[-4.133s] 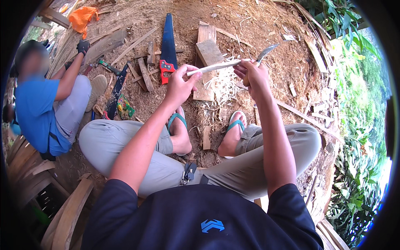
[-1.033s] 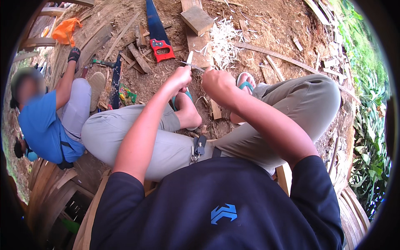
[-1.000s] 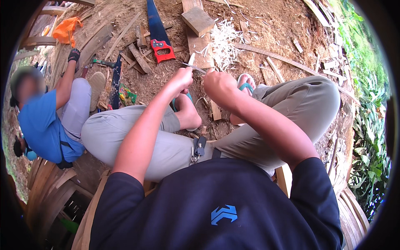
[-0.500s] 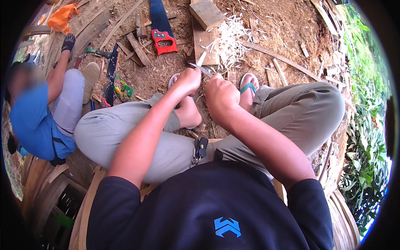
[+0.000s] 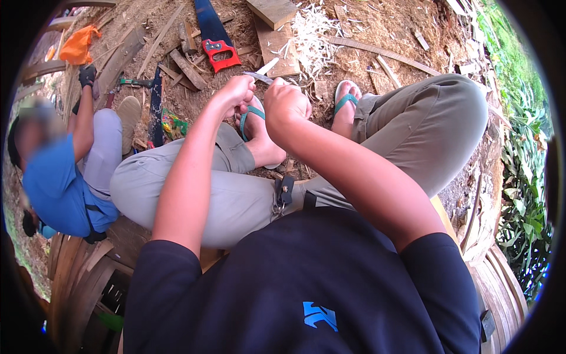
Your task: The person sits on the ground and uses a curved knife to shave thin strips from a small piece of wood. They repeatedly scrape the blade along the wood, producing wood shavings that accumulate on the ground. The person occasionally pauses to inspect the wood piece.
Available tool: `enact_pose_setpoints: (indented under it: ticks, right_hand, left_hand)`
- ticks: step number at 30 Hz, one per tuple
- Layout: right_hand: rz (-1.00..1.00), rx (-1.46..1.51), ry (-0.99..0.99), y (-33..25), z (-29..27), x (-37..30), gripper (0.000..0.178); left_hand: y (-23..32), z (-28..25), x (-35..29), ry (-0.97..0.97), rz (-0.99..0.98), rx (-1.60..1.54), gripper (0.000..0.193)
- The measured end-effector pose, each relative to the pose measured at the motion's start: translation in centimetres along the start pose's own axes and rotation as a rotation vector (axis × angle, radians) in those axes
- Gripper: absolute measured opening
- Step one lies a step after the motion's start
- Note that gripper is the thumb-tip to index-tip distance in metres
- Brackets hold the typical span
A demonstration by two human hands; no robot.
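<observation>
My left hand [image 5: 237, 94] alone now grips the pale stick [image 5: 269, 65], which both hands spanned a few seconds ago; its tip juts forward by the plank [image 5: 271, 42]. My right hand [image 5: 289, 105] is clenched around the knife [image 5: 261, 78], handle hidden, its blade swung in to cross the wood. That puts the edge, I judge, in place for shaving.

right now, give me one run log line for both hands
left hand: holds pale wood strip; right hand: holds knife; red-handled saw: on ground
</observation>
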State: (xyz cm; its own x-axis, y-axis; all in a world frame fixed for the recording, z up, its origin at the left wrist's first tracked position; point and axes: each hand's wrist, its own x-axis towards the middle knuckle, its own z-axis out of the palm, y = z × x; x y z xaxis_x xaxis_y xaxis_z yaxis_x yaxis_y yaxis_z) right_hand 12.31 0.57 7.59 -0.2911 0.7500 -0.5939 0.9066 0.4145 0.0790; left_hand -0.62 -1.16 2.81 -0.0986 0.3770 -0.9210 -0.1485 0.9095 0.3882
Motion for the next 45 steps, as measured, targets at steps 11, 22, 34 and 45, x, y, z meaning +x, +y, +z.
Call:
enact_pose_setpoints:
  ticks: [11,22,34,45]
  right_hand:
    - [-0.533,0.475,-0.433,10.0,-1.0,5.7,0.049]
    - [-0.091,1.37,-0.314,12.7,-7.9,8.7,0.046]
    - [-0.526,1.684,0.001,8.1,-8.0,9.3,0.038]
    - [-0.699,1.11,-0.006,10.2,-7.6,11.0,0.033]
  left_hand:
    - [1.0,1.8,-2.5,0.066,0.143,0.253,0.033]
    - [2.7,2.3,-2.1,0.322,0.59,0.273,0.029]
    - [3.9,4.2,-3.8,0.123,0.733,0.158,0.036]
    - [7.3,0.3,-5.3,0.231,0.834,0.087,0.03]
